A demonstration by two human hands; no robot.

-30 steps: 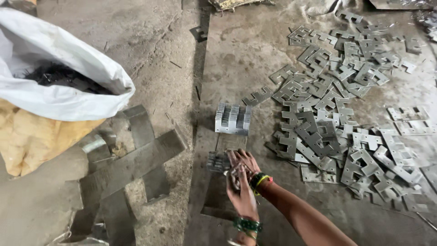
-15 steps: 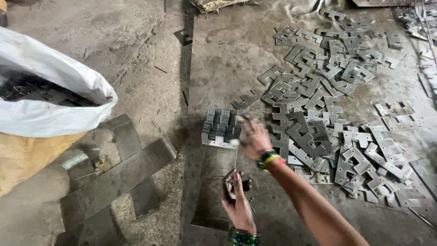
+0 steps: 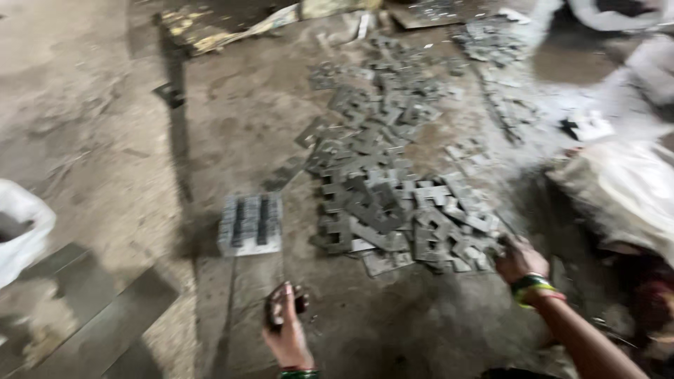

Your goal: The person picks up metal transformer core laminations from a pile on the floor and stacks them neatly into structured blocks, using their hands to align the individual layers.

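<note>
Head view shows us, nearest the bottom edge, our left hand (image 3: 286, 330) raised a little above the concrete floor (image 3: 232, 119), fingers curled around a small dark metal piece; blur keeps us from telling its exact shape. Just beyond that hand and slightly to its left stands a neat stack of stamped plates (image 3: 250, 224), squared up, its slots running away from us. To the right, our right hand (image 3: 518, 258), wearing green and red bangles at the wrist, rests on the near right edge of the loose heap of flat grey stampings (image 3: 393, 210); its fingers are bent down among the pieces, but we cannot tell whether they have closed on one. The heap lies ahead and to the left of this hand, spreading away from us in a long band toward the far side of the floor. Of the two, the right hand is plainly the nearer to the heap, touching it, while the left hand is nearer to the stack. Right of the right hand lies a pale sack (image 3: 625, 189); far left of the left hand, a white bag (image 3: 21, 231) sits at the frame edge.
</note>
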